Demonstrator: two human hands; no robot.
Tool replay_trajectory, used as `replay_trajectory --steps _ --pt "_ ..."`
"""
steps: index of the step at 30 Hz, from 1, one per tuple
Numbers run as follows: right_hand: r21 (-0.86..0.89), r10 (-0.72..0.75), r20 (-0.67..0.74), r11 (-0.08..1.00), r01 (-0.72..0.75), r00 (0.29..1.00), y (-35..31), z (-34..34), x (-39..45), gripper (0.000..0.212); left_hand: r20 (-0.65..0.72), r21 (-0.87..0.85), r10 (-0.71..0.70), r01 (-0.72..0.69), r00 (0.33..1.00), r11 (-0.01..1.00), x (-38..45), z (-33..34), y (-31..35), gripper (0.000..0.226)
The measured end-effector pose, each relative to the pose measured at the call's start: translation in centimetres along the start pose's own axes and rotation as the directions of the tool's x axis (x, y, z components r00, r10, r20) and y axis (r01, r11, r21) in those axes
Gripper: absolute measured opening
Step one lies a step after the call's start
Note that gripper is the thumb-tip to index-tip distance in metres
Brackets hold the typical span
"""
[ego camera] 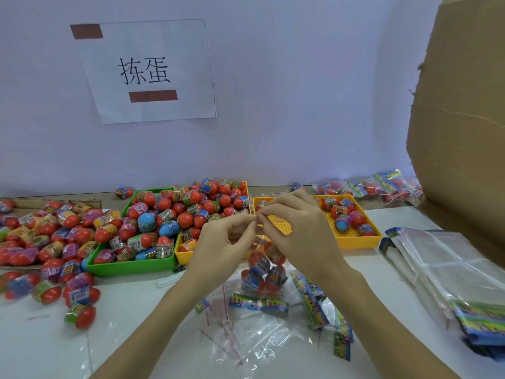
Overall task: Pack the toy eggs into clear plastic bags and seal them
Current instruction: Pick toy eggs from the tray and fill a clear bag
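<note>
A clear plastic bag point(263, 272) holding several red toy eggs with coloured wrappers hangs above the white table. My left hand point(224, 242) and my right hand point(295, 228) pinch its top edge together, fingertips meeting at the middle. Loose eggs point(49, 231) lie heaped at the left. More eggs fill a green tray point(131, 266) and a yellow tray point(183, 255) behind my left hand. Another yellow tray point(358, 239) at the right holds a few eggs.
Empty clear bags and peeled strips point(246, 332) lie under my forearms, with printed header cards point(308, 299). A stack of unused bags point(448, 272) sits at the right. Sealed packs point(366, 187) lie by the wall. A cardboard box flap point(461, 119) rises at the right.
</note>
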State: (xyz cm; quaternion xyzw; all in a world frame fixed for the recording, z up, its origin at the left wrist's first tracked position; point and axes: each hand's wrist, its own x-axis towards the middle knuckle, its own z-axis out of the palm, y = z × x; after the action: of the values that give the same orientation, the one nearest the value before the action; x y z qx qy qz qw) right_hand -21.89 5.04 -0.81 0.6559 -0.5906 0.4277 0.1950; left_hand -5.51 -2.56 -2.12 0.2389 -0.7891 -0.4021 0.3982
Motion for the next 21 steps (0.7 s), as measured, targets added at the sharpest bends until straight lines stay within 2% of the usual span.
replay_trajectory --steps 6,9,14,21 --pt "-0.008 0.094 -0.059 0.995 -0.094 0.994 -0.3 0.0 0.0 0.002 0.006 -0.006 -0.02 0.02 1.0 1.0 -0.2 0.0 0.2 0.032" --pt "0.078 0.162 -0.049 0.984 -0.158 0.985 0.4 -0.7 0.3 0.002 0.015 -0.053 -0.085 0.086 0.996 0.995 0.0 -0.1 -0.2 0.026" --pt "0.209 0.03 0.145 0.976 -0.06 0.989 0.5 -1.0 0.4 0.011 -0.012 -0.09 -0.075 0.073 0.997 0.993 0.0 -0.1 -0.1 0.026" --pt "0.141 -0.038 0.157 0.99 0.016 0.987 0.7 -0.4 0.0 0.022 -0.002 -0.047 -0.062 0.062 0.998 0.997 0.3 -0.5 -0.6 0.026"
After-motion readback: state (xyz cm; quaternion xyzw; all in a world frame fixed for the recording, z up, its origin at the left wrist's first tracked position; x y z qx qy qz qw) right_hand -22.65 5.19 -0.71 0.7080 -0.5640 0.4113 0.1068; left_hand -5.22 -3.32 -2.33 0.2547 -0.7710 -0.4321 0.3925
